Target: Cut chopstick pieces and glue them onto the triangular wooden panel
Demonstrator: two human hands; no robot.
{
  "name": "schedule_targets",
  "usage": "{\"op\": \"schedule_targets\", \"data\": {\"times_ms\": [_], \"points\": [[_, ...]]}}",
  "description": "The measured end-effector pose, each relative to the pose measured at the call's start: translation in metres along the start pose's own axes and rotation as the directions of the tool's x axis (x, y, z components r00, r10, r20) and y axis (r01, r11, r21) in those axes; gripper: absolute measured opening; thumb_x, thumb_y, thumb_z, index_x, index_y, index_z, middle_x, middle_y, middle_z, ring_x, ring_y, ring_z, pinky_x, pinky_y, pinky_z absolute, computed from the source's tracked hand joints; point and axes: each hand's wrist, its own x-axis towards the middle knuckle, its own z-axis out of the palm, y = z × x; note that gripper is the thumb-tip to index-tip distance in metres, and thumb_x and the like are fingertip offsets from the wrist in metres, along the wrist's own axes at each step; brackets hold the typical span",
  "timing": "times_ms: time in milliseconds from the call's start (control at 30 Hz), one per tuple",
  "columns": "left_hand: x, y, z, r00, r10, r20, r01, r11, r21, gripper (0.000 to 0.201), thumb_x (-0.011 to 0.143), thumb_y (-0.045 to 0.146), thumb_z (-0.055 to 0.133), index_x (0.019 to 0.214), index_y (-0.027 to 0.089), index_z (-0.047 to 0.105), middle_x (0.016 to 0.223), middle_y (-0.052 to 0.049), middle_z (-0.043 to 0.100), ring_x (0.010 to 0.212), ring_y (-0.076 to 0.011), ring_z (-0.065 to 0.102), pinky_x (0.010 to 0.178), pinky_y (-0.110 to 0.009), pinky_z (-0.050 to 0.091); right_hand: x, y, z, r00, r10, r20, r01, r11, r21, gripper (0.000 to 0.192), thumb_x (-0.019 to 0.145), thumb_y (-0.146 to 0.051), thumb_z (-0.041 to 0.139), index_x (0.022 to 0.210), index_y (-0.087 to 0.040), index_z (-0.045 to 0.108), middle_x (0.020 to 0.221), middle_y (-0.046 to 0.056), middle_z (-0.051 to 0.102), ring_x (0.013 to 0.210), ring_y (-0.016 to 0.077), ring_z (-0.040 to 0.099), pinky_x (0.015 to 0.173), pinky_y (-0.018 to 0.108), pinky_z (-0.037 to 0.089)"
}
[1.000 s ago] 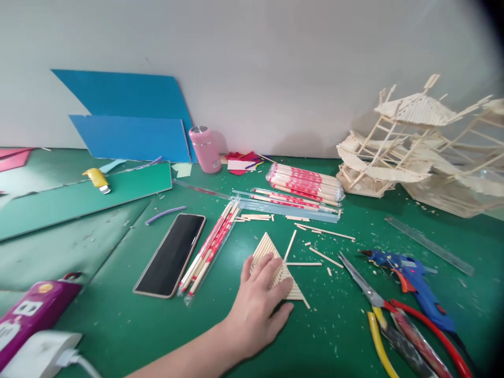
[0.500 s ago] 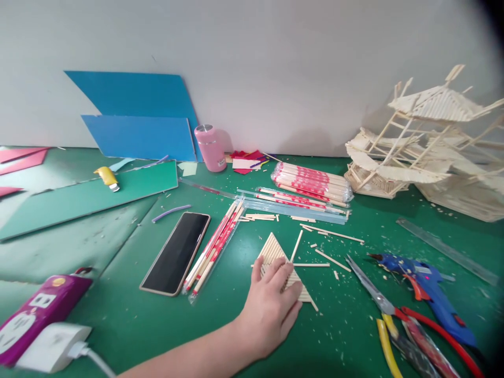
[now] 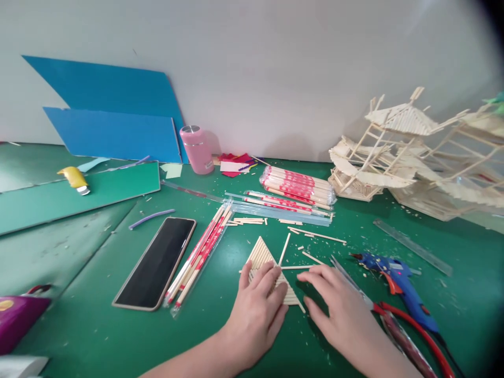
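While the left hand (image 3: 255,310) lies over it, the panel (image 3: 260,251) shows as a triangle of pale, slim wooden sticks laid tightly side by side, its ridged face ending in a sharp tip just beyond those fingers. It sits flat on the table (image 3: 212,336), directly beneath the left fingertips, which are slightly spread and rest on it rather than pinch it. One stick along its slanted edge juts past the lower corner, between the two hands.

The right hand (image 3: 342,310) has its thumb and fingers apart, with nothing between them, close to the panel's right side. Just ahead of its fingertips, two loose sticks, one angled (image 3: 284,249) and one level (image 3: 296,268), nearly meet at the panel's edge. To the right of those fingers are red-handled metal scissors (image 3: 418,317), a blue plastic glue gun (image 3: 401,278) and a clear ruler (image 3: 412,247); left of the left fingers, chopsticks (image 3: 201,252) lie in glossy, red-printed wrappers.
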Motion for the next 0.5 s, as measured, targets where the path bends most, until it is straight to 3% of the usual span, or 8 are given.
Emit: {"op": "schedule_targets", "data": {"times_ms": [67,133,267,333,433,500], "points": [[0.0,0.0,0.0,1.0,0.011,-0.009,-0.011,1.0,0.015,0.023,0.086,0.021,0.039,0.102,0.021,0.056,0.12,-0.009,0.054,0.118,-0.027,0.042,0.099,-0.057,0.02,0.005,0.001,0.009,0.991,0.028,0.133,-0.03,1.0,0.01,0.02,0.076,-0.013,0.053,0.092,-0.024,0.057,0.09,0.004,0.055,0.084,0.0203,0.052,0.071,0.037,0.045],[0.0,0.0,0.001,1.0,0.02,-0.01,-0.02,0.999,0.031,0.023,0.085,0.02,0.04,0.101,0.021,0.056,0.119,-0.009,0.055,0.117,-0.0275,0.042,0.098,-0.057,0.021,0.005,0.001,0.018,0.979,0.062,0.196,-0.07,0.997,0.03,0.01,0.079,-0.014,0.049,0.079,-0.022,0.056,0.083,0.004,0.053,0.078,0.0204,0.05,0.068,0.037,0.042],[-0.001,-0.002,0.004,1.0,0.02,-0.023,-0.019,0.998,0.053,0.023,0.085,0.022,0.04,0.102,0.022,0.056,0.121,-0.009,0.055,0.117,-0.028,0.042,0.099,-0.057,0.021,0.008,-0.004,0.023,0.981,0.107,0.161,-0.128,0.984,0.126,0.019,0.086,-0.021,0.038,0.071,-0.021,0.047,0.073,0.003,0.051,0.069,0.0185,0.047,0.064,0.036,0.039],[-0.001,-0.004,0.006,0.999,0.019,-0.03,-0.017,0.998,0.053,0.024,0.086,0.023,0.04,0.103,0.022,0.056,0.121,-0.008,0.054,0.118,-0.0279,0.041,0.099,-0.057,0.019,0.015,-0.006,0.012,0.98,0.138,0.142,-0.167,0.961,0.221,0.02,0.09,-0.025,0.031,0.074,-0.022,0.042,0.069,0.001,0.049,0.063,0.0154,0.047,0.058,0.031,0.041],[-0.002,-0.006,0.008,0.999,0.019,-0.033,-0.018,0.999,0.045,0.025,0.086,0.023,0.039,0.104,0.023,0.056,0.122,-0.007,0.054,0.119,-0.0275,0.04,0.1,-0.057,0.017,0.024,0.001,-0.024,0.981,0.184,0.063,-0.195,0.91,0.365,0.027,0.094,-0.027,0.014,0.073,-0.024,0.032,0.064,-0.003,0.043,0.056,0.0115,0.046,0.049,0.024,0.042],[-0.002,-0.006,0.009,0.999,0.019,-0.04,-0.017,0.999,0.041,0.025,0.086,0.023,0.039,0.104,0.023,0.056,0.121,-0.007,0.054,0.119,-0.0276,0.04,0.1,-0.057,0.017,0.02,0.016,-0.055,0.957,0.258,-0.136,-0.166,0.864,0.475,0.028,0.094,-0.028,0.014,0.071,-0.025,0.029,0.06,-0.003,0.039,0.053,0.0115,0.044,0.049,0.024,0.042]]}}
